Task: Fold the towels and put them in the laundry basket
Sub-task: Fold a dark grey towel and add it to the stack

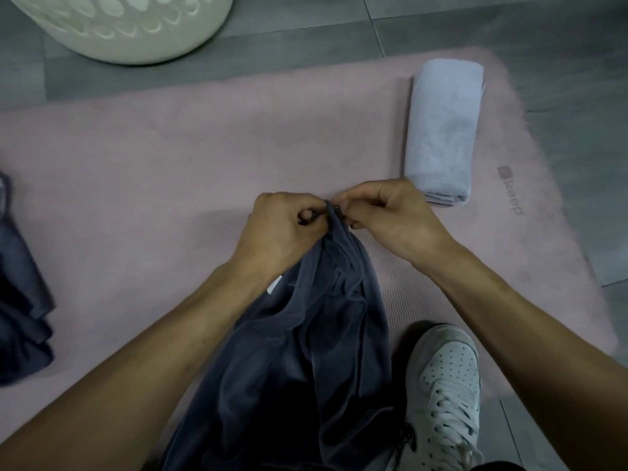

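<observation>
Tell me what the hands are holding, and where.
Both the left hand and right hand pinch the dark towel at its bunched top edge.

laundry basket [119, 25] cropped at top, dark cloth [20, 283] cut off left

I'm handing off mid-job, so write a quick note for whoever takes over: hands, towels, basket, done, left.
Both hands, left hand and right hand, pinch the top edge of the dark grey towel, which hangs bunched and unfolded over the pink mat.
Done: light towel lies folded on the mat's far right, not yet in the laundry basket.
Left: fold the dark towel, deal with the dark cloth pile at left, then basket everything.
</observation>
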### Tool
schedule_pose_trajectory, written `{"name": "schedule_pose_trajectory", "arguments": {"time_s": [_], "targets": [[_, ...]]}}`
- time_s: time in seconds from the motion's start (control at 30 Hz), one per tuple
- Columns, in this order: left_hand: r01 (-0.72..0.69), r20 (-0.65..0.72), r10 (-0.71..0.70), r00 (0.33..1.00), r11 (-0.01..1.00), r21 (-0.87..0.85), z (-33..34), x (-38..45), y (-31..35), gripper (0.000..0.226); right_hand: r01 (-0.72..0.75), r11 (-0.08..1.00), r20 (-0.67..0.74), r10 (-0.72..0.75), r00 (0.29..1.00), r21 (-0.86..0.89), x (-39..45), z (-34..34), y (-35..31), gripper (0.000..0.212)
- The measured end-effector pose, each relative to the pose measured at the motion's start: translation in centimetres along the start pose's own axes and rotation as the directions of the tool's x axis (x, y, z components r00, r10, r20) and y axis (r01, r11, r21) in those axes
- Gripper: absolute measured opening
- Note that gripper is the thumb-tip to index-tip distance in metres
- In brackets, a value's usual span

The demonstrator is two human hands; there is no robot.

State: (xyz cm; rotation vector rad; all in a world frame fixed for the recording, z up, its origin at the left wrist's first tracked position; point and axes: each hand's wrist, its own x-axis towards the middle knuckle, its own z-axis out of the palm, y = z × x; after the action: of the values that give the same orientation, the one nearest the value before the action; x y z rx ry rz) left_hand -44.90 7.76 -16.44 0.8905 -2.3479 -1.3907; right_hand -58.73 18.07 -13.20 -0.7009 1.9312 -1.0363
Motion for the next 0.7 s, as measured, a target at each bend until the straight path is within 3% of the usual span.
{"name": "schedule_pose_trajectory", "arguments": {"time_s": [0.1,0.23,0.3,0.37,0.43,0.5,0.57,0.63,0.7], "targets": [[0.01,0.008,-0.01,1.0,1.0,-0.005,-0.2,0.1,0.1,0.016,0.0,0.997,0.003,0.0,1.0,0.083,-0.5,0.3,-0.1,0.011],[0.051,-0.011,-0.052,0.999,0.996,-0.076,0.0,-0.2,-0.1,0.014,-0.014,0.998,-0.002,0.014,1.0,0.069,-0.3,0.1,0.1,0.009],[0.121,-0.005,-0.122,0.992,0.985,-0.123,-0.2,-0.4,-0.6,0.01,-0.019,1.0,-0.003,0.019,1.0,0.008,0.1,-0.2,0.4,0.013],[0.175,0.022,-0.174,0.985,0.981,-0.086,-0.5,-0.7,-1.1,0.018,0.001,0.984,-0.008,-0.003,1.0,-0.179,0.2,-0.6,0.6,0.015],[0.24,0.027,-0.239,0.971,0.97,-0.026,-0.8,-1.1,-1.5,0.026,0.034,0.882,0.033,-0.021,0.999,-0.469,0.4,-0.7,1.1,0.012],[0.338,0.011,-0.339,0.941,0.94,0.043,-1.2,-1.4,-1.8,0.022,0.049,0.706,0.084,0.014,0.996,-0.706,0.4,0.0,1.6,0.014],[0.437,-0.003,-0.439,0.898,0.894,0.101,-1.7,-1.9,-2.0,0.004,0.018,0.559,0.07,0.072,0.995,-0.829,0.1,0.9,1.6,0.011],[0.513,-0.002,-0.516,0.856,0.851,0.111,-2.6,-2.8,-2.0,0.01,0.014,0.45,0.051,0.072,0.996,-0.893,-0.5,1.6,1.0,0.022],[0.555,0.012,-0.559,0.829,0.826,0.101,-3.8,-3.5,-1.2,0.013,0.018,0.418,0.052,0.071,0.996,-0.908,-0.9,1.7,-0.2,0.029]]}}
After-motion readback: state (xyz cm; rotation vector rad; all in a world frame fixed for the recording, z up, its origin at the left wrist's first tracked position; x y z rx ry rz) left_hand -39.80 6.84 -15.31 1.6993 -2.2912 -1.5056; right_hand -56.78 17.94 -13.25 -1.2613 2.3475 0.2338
